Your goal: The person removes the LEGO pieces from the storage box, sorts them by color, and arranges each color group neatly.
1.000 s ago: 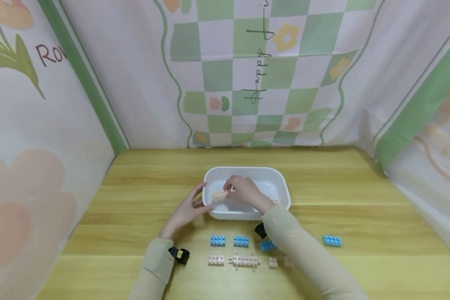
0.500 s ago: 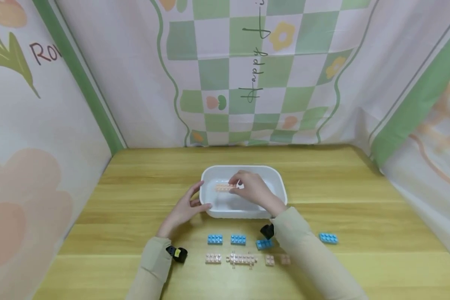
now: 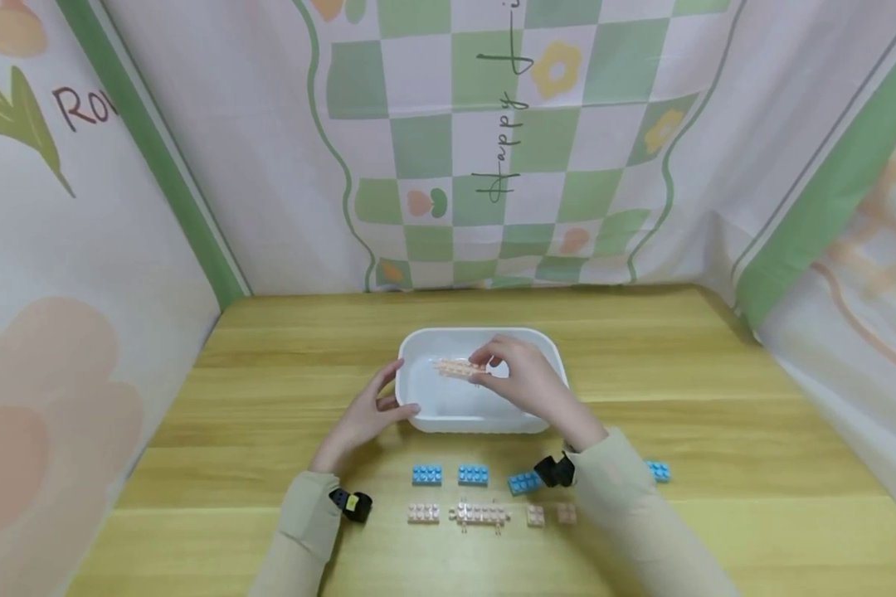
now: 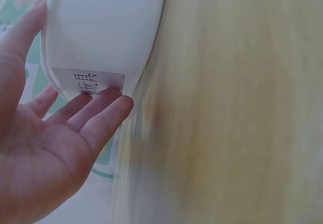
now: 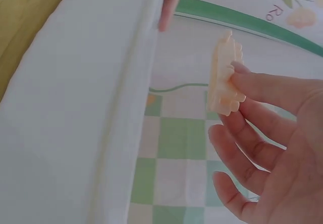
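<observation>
A long peach building brick [image 3: 459, 368] with studs and small side clips is pinched between the thumb and fingers of my right hand [image 3: 526, 377]. It is held over the white plastic box [image 3: 411, 398], and the right wrist view shows the brick [image 5: 222, 77] above the rim, with the other fingers loosely bent. My left hand [image 3: 366, 419] touches the box's left end, its fingers and thumb spread apart. In the left wrist view, fingertips of that hand [image 4: 55, 143] rest against a printed label [image 4: 108, 78] on the outer wall.
In front of the box lie blue bricks [image 3: 473, 475] in a row, one partly behind the right wrist. Nearer are peach bricks: one plain [image 3: 423, 513], one long with clips [image 3: 481, 514], and two small [image 3: 535, 516]. A patterned curtain [image 3: 485, 149] hangs behind the wooden table [image 3: 269, 356].
My right hand has lifted the peach brick off the left part of the box and moved it right and up. My left hand stays at the box's left end.
</observation>
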A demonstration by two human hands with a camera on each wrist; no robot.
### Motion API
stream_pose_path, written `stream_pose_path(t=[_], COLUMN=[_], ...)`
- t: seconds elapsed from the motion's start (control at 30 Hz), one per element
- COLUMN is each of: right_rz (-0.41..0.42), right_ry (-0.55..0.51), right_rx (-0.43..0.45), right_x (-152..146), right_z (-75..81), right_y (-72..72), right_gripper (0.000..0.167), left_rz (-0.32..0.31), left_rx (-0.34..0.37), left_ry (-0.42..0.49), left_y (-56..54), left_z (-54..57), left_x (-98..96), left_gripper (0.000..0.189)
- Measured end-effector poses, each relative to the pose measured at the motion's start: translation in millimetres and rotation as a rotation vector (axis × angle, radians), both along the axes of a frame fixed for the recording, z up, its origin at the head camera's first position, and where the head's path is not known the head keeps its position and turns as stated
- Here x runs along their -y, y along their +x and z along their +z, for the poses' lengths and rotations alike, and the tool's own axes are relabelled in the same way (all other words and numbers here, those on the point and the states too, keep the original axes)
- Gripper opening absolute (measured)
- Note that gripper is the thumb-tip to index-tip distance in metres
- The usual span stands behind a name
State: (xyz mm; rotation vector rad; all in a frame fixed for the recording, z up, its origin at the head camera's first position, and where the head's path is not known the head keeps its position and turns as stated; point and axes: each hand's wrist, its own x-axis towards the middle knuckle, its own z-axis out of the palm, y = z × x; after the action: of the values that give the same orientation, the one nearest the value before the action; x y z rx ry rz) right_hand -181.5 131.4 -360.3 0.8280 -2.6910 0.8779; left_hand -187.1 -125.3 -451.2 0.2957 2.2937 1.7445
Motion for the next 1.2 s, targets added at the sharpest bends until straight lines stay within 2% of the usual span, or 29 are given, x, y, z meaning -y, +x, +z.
stream_pose_path(t=[0.23,0.47,0.57,0.7,0.73,0.93,0.97,1.1,1.2], right_rz=[-0.008,-0.054,-0.090,-0.158,-0.176,-0.203,-0.204,-0.222,-0.230], right_ry=[-0.004,-0.036,-0.037,-0.044,-0.041,-0.021,-0.017,0.009,0.036], right_rx=[-0.035,-0.091,-0.111,-0.076,-0.071,-0.137,-0.142,-0.097,-0.084], right_x=[-14,-44,-57,-73,-77,-95,-98,-106,-111], right_z=[2.6,2.7,1.6,0.3,-0.1,-6.0,-7.3,-13.0,-18.3], right_y=[21.6,47.6,54.5,61.6,63.7,74.3,76.3,85.0,91.5], right_gripper=[0.017,0.017,0.019,0.020,0.020,0.019,0.020,0.021,0.023], left_rz=[-0.001,-0.006,-0.002,-0.001,-0.005,-0.023,-0.024,-0.030,-0.025], left_rx=[-0.009,-0.008,-0.005,-0.005,0.001,-0.009,-0.020,-0.029,-0.009], left_ry=[0.006,0.010,0.001,-0.012,-0.011,-0.009,-0.016,-0.029,-0.021], left_y=[-1.2,-0.3,0.0,0.0,1.6,-0.5,-2.6,-2.8,-2.9], left_z=[-2.9,-2.4,-1.8,0.3,4.1,3.5,-0.6,-0.3,-0.4], left_x=[-0.6,-1.8,-0.9,0.5,-0.3,0.0,0.9,2.0,2.1], left_gripper=[0.083,0.083,0.082,0.082,0.082,0.085,0.085,0.086,0.085])
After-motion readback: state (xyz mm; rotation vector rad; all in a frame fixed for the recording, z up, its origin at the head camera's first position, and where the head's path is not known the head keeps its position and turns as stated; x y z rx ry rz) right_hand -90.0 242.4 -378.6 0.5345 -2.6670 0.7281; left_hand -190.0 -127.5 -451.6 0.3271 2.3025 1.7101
